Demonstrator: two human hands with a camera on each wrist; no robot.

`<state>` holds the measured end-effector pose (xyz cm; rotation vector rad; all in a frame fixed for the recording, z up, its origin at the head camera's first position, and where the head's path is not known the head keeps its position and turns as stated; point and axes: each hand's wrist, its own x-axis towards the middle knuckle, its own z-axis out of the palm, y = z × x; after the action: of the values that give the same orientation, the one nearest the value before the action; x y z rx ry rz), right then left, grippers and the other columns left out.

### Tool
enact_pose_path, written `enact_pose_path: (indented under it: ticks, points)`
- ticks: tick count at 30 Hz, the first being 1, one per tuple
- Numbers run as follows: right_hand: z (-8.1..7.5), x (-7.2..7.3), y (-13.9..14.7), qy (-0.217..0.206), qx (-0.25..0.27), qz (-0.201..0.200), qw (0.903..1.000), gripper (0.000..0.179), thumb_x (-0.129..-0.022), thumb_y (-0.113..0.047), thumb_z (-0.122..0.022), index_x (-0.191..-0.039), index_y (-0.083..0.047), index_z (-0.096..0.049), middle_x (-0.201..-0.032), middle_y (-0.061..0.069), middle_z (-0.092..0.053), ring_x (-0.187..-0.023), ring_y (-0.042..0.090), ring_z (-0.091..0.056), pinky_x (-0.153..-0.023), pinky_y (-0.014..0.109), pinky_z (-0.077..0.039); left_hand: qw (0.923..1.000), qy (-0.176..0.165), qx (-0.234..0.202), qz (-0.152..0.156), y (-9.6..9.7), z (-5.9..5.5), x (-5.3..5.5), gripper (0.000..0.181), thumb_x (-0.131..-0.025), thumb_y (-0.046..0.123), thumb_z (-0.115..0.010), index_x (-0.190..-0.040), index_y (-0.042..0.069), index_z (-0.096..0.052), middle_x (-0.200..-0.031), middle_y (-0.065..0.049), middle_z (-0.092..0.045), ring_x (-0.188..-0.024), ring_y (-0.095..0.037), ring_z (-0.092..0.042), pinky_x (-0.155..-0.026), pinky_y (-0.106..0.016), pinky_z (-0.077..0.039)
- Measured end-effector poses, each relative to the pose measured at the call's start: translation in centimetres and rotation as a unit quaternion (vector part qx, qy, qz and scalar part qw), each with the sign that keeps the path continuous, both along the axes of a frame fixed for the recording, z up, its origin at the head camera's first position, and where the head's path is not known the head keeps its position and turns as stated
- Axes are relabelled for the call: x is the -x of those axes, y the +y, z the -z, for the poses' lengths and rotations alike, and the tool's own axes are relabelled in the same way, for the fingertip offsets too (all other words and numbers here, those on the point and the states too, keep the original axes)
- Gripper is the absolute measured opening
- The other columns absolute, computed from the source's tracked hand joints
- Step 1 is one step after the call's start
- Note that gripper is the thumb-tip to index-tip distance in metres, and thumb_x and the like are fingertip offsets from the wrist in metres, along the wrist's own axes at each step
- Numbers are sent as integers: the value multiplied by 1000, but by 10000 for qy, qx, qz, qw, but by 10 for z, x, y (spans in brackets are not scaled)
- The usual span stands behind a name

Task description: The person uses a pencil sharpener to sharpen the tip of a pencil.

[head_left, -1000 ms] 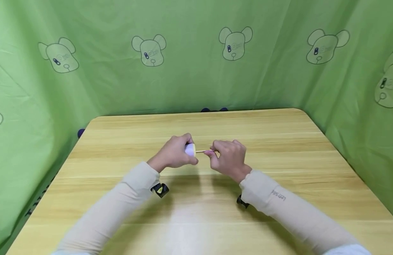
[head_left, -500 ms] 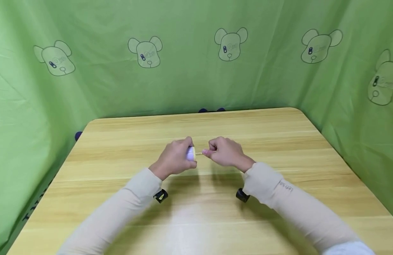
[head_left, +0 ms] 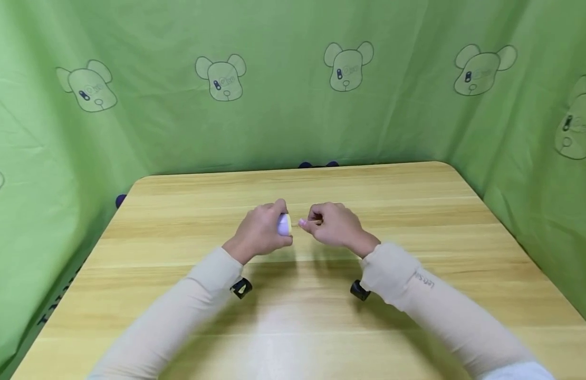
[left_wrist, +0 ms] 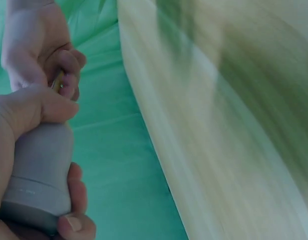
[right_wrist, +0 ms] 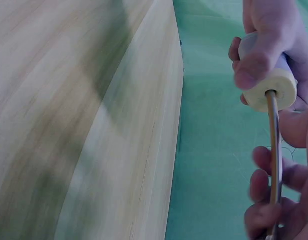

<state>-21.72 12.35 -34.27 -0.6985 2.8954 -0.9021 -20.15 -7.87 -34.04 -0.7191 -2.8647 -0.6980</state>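
Holding steady above the pale wood-grain tabletop [head_left: 392, 190]: the left hand [head_left: 259, 229] wraps round a lilac, rounded cylinder with a cream end [head_left: 284, 225]; the right hand [head_left: 337, 226], fingers curled in, pinches a slim, brass-coloured metal rod [right_wrist: 273, 145]; the rod's far end sits in the cream end's hole, so the two parts are joined; looks like mid-work to me, though how deep it goes is hidden, and how much is left I cannot tell; on to the writing: "Left" shows on the beige right sleeve [head_left: 444, 301], the rest unclear; small print on the cylinder blurs; the bear heads [head_left: 225, 80] on the green curtain [head_left: 283, 137] carry unreadable lettering.
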Motion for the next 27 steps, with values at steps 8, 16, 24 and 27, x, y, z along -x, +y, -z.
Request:
enact_pose_path:
  ticks: [8,16,24,27]
  points:
    - [17,0,8,2362,709,-577,9674,15,-84,-17,-77,-89,-8,-66,-103,9,-58,-91,25,-57,-77,41,-50,9913,-1190,-558,-115,-7,-11,4,45,-73,25,-83,-102,8,-53,-83,-7,-59,-69,-20,-59,-54,-27,-51]
    - [28,6,12,4306,737,-578,8977,22,-75,-17,-83,-85,-5,-68,-87,10,-64,-80,30,-61,-69,47,-44,9870,-1452,-681,-49,-7,-20,6,45,-74,28,-82,-102,9,-53,-85,-7,-60,-71,-20,-59,-55,-29,-51]
    - [38,8,11,4725,782,-806,8742,15,-85,-16,-74,-87,-3,-68,-83,10,-65,-75,28,-62,-66,44,-44,9857,-1566,-622,-41,-9,-22,5,46,-73,30,-83,-101,10,-53,-86,-7,-60,-74,-21,-59,-57,-29,-51]
    - [40,8,9,4877,873,-567,8668,24,-94,-26,-64,-89,-3,-68,-83,11,-66,-74,29,-61,-68,47,-41,9843,-1616,-710,-32,-10,-24,4,46,-73,30,-83,-101,9,-53,-85,-7,-60,-73,-20,-59,-57,-29,-50]
